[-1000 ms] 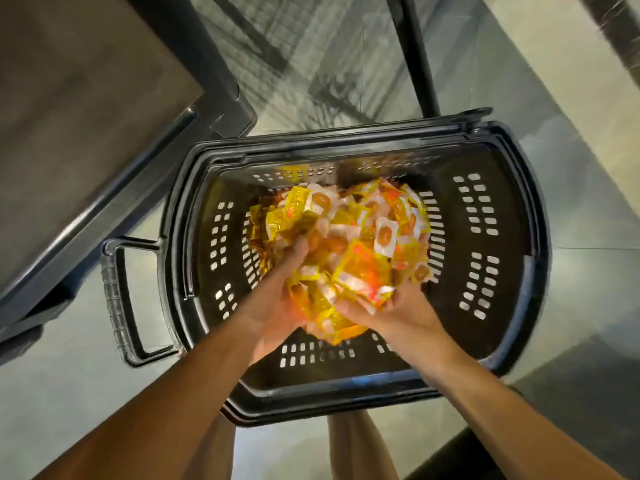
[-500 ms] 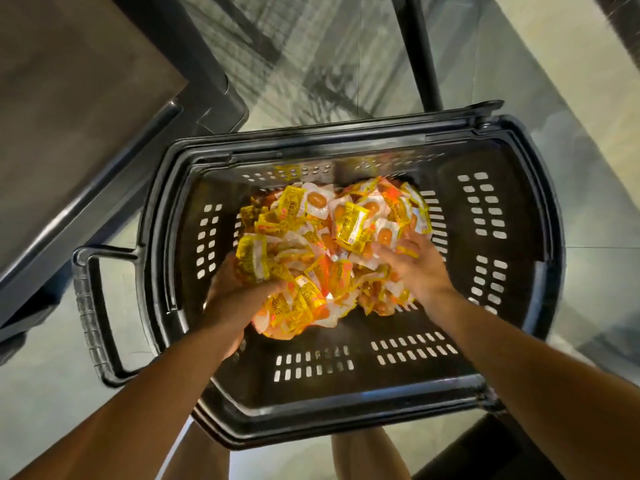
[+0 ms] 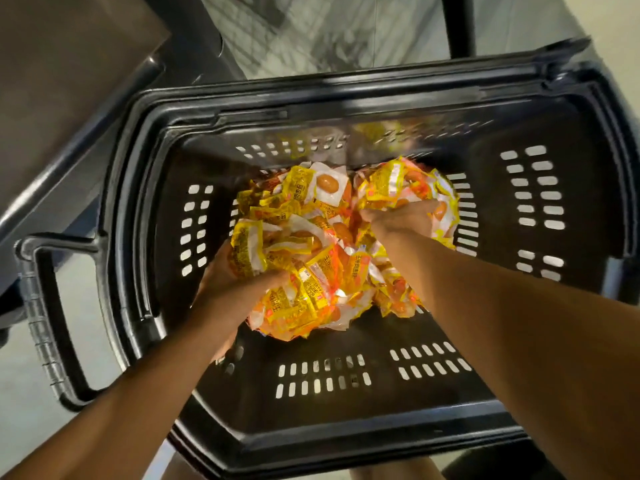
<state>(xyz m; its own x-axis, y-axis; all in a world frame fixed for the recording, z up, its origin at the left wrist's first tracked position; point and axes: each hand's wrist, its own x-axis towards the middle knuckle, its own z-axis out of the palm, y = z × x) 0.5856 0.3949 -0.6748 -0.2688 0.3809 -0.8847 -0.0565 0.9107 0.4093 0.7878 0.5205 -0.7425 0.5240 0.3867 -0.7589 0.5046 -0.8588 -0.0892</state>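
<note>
- A heap of yellow-and-orange snack packets (image 3: pixel 304 216) lies in the middle of a black slotted basket (image 3: pixel 311 98), on its bottom.
- The left hand (image 3: pixel 232 289) grips the near-left edge of the heap, with its fingers curled round a bunch of packets.
- The right hand (image 3: pixel 405 220) is dug into the far-right part of the heap, knuckles up and fingers closed on packets.
- Both forearms reach in over the basket's near rim.
- The basket's side handle (image 3: pixel 41 317) sticks out to the left, over the pale floor (image 3: pixel 20 393).
- A grey surface (image 3: pixel 62 81) with a dark frame stands just beyond the handle.
</note>
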